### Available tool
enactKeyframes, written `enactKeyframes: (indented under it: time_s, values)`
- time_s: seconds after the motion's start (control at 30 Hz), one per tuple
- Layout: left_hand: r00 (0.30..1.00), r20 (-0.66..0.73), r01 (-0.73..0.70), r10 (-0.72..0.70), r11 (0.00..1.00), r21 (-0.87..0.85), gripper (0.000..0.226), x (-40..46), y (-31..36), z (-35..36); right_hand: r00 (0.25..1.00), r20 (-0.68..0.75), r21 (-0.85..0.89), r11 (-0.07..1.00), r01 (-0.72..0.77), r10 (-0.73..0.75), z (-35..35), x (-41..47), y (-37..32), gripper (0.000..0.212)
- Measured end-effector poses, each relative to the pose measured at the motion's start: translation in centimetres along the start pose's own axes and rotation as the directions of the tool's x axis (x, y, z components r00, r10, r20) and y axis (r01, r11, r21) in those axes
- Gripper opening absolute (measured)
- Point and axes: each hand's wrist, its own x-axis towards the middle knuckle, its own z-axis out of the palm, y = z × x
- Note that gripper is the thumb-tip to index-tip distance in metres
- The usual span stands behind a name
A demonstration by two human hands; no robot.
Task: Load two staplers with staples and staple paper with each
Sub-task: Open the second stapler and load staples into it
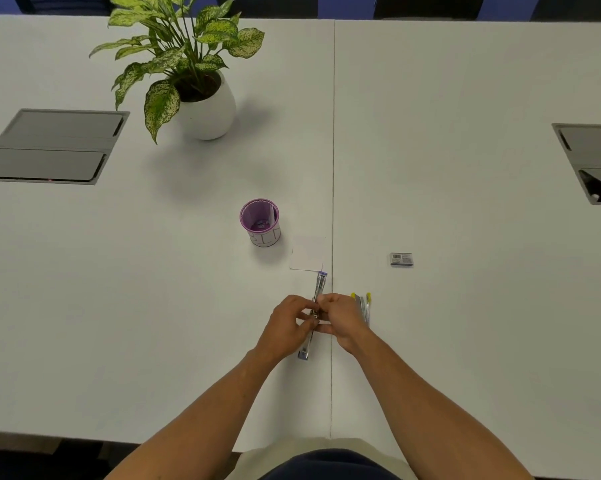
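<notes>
Between your hands [314, 317] the blue stapler [319, 284] lies opened flat, long axis running away from you. Both hands pinch its middle; the paper [307, 252] sits just beyond.

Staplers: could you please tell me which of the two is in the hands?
The purple-tipped metal stapler, swung open; the yellow-tipped metal stapler lies untouched right of it.

The opened stapler [313, 313] lies near the table's [465, 341] front edge, with the left hand [287, 323] and right hand [340, 320] on its middle; the second stapler [363, 306] lies just right of it; the paper [307, 252] just behind; the cup [260, 221] behind-left; the staple box [401, 259] behind-right; the potted plant [202, 98] far behind-left.
</notes>
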Motion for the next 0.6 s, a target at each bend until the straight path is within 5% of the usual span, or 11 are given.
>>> enactKeyframes:
  time_s: [0.23,0.6]
  values:
    - [0.987,0.017,0.158,-0.158,0.987,-0.027,0.030,0.5,-1.1,0.8,0.995,-0.052,-0.207,0.976,0.073,-0.085,0.3,1.5,0.4,0.008]
    - [0.981,0.010,0.195,-0.196,0.980,0.024,0.028,2.1,-2.5,1.2,0.979,-0.129,-0.452,0.888,0.083,-0.158,1.0,4.4,1.3,0.017]
